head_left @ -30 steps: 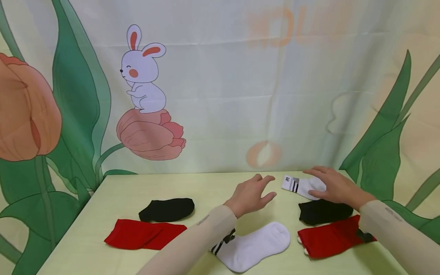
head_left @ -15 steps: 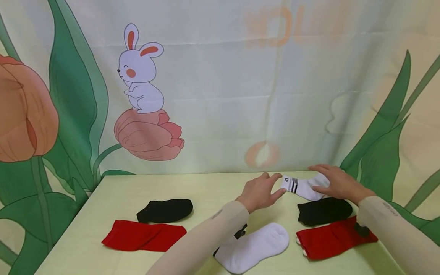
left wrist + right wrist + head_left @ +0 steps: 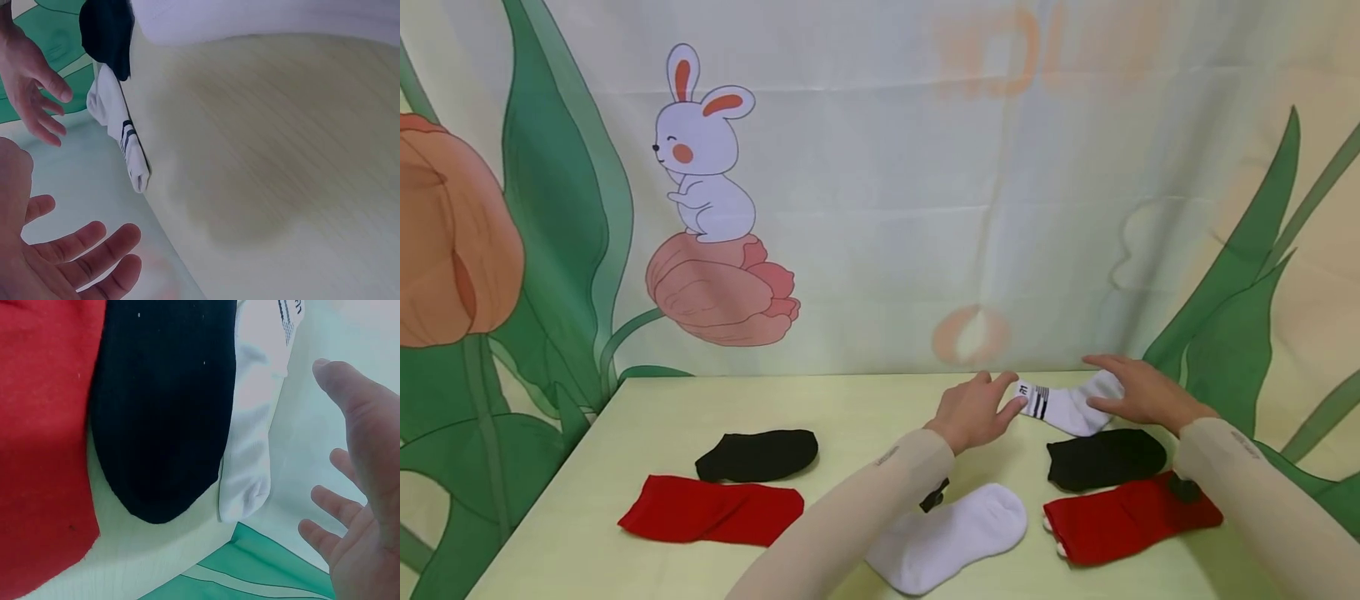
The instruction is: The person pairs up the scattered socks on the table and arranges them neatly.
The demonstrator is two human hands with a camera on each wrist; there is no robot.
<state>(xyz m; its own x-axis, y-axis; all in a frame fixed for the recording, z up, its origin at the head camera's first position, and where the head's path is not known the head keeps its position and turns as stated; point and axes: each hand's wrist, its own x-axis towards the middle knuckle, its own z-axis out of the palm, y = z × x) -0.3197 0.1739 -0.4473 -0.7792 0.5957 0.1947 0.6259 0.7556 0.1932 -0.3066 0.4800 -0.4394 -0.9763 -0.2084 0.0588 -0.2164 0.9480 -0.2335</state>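
Note:
A white sock with black stripes (image 3: 1063,410) lies at the table's back right, its cuff pointing left. My left hand (image 3: 973,410) hovers at the cuff end, thumb and fingers spread apart. At the toe end is my right hand (image 3: 1142,393), also with fingers spread, overlapping the sock in the head view. Both wrist views show a gap between the hands and the sock; the left hand (image 3: 69,256) and right hand (image 3: 359,469) hold nothing. Just in front of that sock lies a black sock (image 3: 1105,460), and nearer still a red sock (image 3: 1131,518), partly under my right sleeve.
A second white sock (image 3: 955,533) lies front centre, its cuff hidden by my left sleeve. On the left are another black sock (image 3: 760,456) and another red sock (image 3: 711,510). A printed cloth with a rabbit (image 3: 707,175) hangs behind the table (image 3: 850,400).
My left hand has moved right, up to the cuff of the far white sock. My right hand has shifted slightly right over its toe end. The socks stay where they were.

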